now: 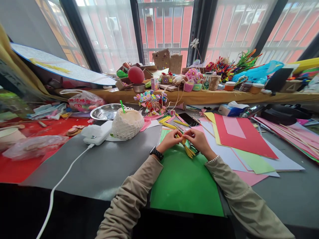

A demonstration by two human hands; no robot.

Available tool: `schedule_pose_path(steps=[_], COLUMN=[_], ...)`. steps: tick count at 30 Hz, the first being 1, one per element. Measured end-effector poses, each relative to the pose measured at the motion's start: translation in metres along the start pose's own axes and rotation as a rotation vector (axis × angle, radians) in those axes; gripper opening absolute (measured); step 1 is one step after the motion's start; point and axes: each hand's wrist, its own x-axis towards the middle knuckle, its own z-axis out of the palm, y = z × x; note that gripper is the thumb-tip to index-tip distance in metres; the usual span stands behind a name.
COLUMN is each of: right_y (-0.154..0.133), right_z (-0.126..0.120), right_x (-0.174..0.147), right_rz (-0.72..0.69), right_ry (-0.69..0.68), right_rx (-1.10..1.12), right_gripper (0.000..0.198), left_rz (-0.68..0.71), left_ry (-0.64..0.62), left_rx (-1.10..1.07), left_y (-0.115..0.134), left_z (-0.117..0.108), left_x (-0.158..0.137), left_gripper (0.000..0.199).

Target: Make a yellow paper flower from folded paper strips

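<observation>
By windows (165, 23), hands (171, 138) over cluttered table (97, 169)

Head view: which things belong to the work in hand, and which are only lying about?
Probably in use:
yellow bundle held by left hand and right hand
loose yellow strips
green sheet beneath

Probably lying about:
metal dish
red ball
white cable
</observation>
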Motion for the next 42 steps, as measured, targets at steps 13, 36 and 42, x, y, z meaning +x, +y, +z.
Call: schedule_pose_path(steps=[13,36,42], right_y=[-0.002,-0.024,-0.02], right_z=[-0.002,-0.007,-0.005], right_x=[0.001,-0.002,-0.003], right_rz=[0.056,-0.017,-0.06], right_ry=[-0.016,0.22,0.206], right_rx=[-0.03,0.042,-0.01], right_gripper=[0.018,0.024,0.022], left_rz=[0.031,0.137,0.115], left_ry=[0.043,0.106,0.101], left_rx=[0.079,-0.074,-0.07], left_y=[0.001,0.008,0.008], left_z=[0.0,0.005,0.005], left_x=[-0.001,-0.003,-0.004], left_gripper=[0.014,0.026,0.023])
